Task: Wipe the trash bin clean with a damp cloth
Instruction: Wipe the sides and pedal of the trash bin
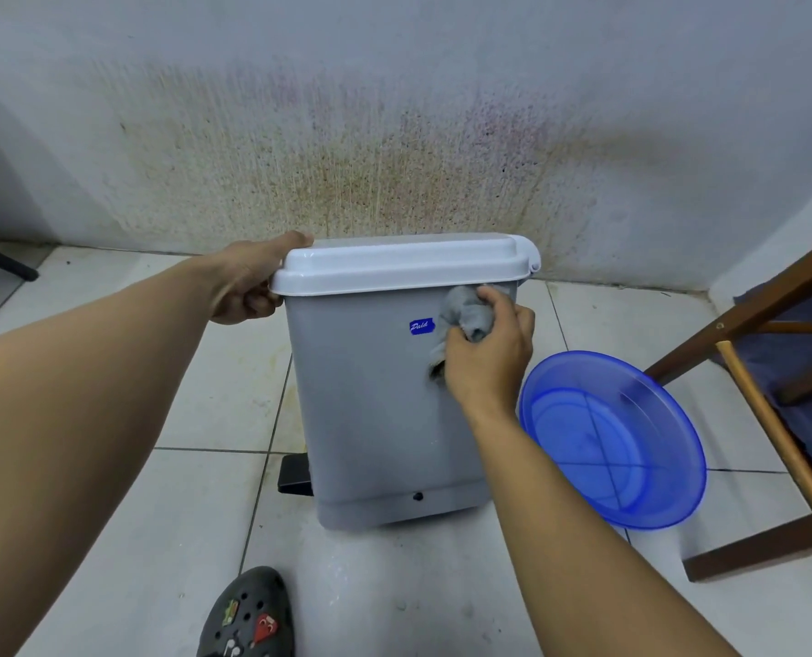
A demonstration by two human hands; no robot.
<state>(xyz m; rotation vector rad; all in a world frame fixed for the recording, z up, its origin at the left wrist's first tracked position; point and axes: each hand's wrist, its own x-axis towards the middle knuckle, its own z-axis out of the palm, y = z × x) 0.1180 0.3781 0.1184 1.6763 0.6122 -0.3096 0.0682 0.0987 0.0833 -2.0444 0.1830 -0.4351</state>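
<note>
Grey plastic trash bin (375, 419), white lid gripped by left hand (242, 286), may tip toward blue basin (612, 443) if right hand (487, 348), clenching grey cloth (465, 315), overpresses.

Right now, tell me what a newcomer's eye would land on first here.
At the centre, a grey trash bin with a white lid stands on the tiled floor; the right hand presses a grey cloth against its upper side while the left hand steadies the lid's edge. Just right of the bin, a bright blue basin sits on the floor, and behind it all the wall is heavily stained brown.
</note>
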